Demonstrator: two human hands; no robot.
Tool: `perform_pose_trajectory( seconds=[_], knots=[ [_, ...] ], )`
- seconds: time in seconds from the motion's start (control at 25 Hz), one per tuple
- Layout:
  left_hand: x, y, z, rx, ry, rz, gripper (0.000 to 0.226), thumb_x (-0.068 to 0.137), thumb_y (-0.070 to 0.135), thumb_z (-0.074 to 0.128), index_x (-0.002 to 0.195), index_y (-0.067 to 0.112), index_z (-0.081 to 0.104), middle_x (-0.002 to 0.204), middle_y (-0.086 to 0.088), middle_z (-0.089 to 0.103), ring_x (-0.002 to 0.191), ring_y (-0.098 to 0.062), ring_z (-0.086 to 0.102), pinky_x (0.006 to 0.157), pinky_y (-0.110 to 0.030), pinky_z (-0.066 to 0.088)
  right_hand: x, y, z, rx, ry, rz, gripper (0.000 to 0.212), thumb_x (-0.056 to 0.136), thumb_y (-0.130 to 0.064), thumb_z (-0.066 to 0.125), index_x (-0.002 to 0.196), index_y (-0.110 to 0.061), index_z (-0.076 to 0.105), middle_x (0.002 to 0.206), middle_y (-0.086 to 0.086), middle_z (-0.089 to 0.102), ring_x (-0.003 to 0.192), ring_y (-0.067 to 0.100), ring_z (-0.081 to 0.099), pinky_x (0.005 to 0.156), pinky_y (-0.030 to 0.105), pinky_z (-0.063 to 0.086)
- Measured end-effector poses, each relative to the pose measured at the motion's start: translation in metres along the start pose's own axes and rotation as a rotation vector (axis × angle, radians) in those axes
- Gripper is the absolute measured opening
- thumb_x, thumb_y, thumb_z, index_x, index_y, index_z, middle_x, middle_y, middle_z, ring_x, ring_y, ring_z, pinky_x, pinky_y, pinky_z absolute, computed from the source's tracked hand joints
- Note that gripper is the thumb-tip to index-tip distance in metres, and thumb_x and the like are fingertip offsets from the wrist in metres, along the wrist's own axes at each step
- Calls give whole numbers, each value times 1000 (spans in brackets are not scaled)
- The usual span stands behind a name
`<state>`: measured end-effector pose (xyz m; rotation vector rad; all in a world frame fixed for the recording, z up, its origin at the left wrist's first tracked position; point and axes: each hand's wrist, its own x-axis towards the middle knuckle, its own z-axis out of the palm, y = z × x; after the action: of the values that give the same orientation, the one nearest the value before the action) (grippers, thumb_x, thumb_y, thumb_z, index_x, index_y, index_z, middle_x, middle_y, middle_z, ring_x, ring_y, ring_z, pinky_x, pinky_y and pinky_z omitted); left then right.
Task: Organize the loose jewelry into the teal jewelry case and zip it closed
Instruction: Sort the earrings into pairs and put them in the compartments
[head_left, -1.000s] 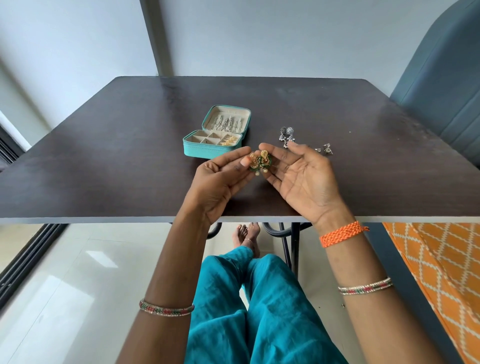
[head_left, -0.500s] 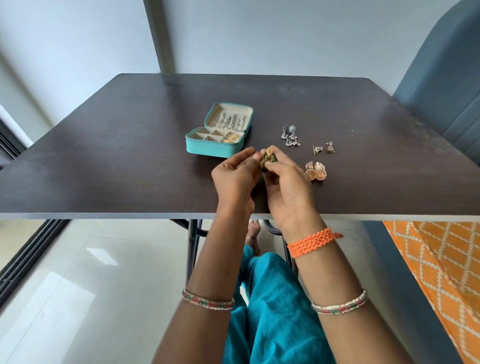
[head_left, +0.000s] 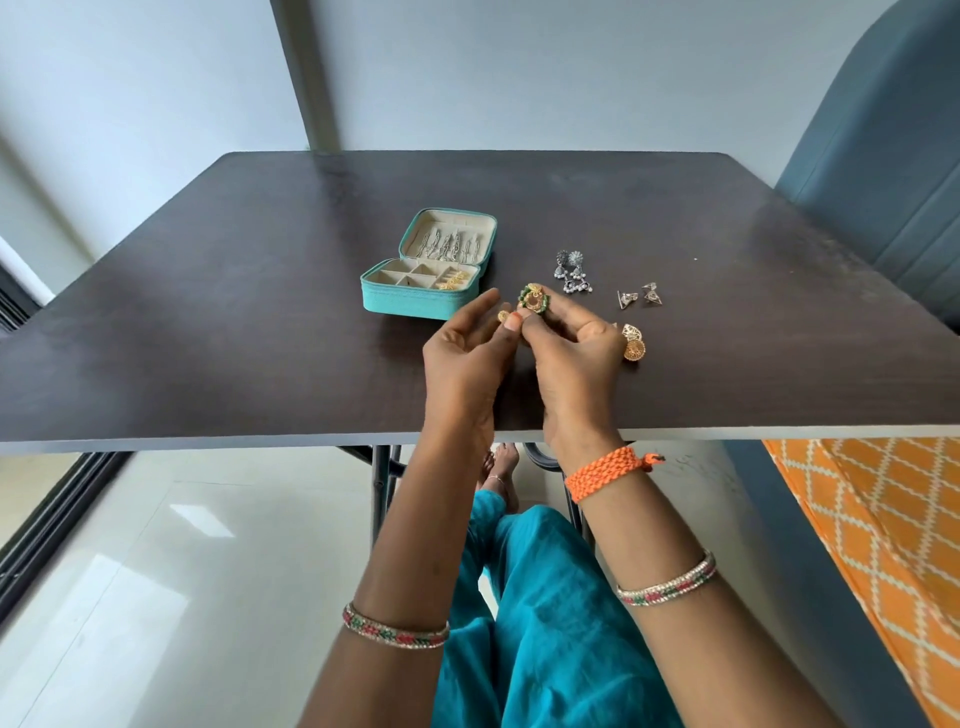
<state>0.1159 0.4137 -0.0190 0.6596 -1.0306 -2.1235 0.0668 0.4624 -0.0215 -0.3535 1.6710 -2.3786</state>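
Since half a second ago, the green-and-gold round earring (head_left: 533, 300) has been turned face-up toward the camera and is pinched by the curled fingers of the right hand (head_left: 571, 358). A small gold piece (head_left: 503, 315) is now seen at the fingertips of the left hand (head_left: 467, 353), pinched between thumb and a finger while the other fingers are spread loosely; both hands are kept touching at centre frame, above the near half of the dark brown desk (head_left: 208, 322).

The open teal zip-around jewelry case (head_left: 415, 301) lies just beyond the left hand. Its long axis runs left to right, its lid is stood up at the far side, silver pieces are seen in the lid and gold ones in the right compartment.

To the right of the case, a pair of silver drop earrings (head_left: 571, 273), two small silver cone earrings (head_left: 639, 297) and a pair of gold fan-shaped earrings (head_left: 632, 343) lie apart on the desk, the last just beside the right hand.

Bare desk is left at the left, the far side and the far right; the near edge runs below the wrists.
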Motion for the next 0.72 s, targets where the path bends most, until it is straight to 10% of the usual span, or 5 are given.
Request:
perform_pose_trajectory(
  seconds=[0.48,0.72],
  knots=[
    [32,5,-15,383,-80,328,24,81,-6,66,100,9,68,90,-9,71,85,-15,67,84,-31,55,30,-11,-13,38,-252,221,16,88,-1,59,96,-9,70,85,5,68,83,16,63,75,24,54],
    [40,5,-18,416,-128,322,28,85,-7,62,106,10,66,96,-10,71,88,-14,68,82,-27,56,37,2,-9,-66,-198,-18,21,85,3,64,99,-13,64,81,8,70,74,11,66,71,28,55]
  ],
)
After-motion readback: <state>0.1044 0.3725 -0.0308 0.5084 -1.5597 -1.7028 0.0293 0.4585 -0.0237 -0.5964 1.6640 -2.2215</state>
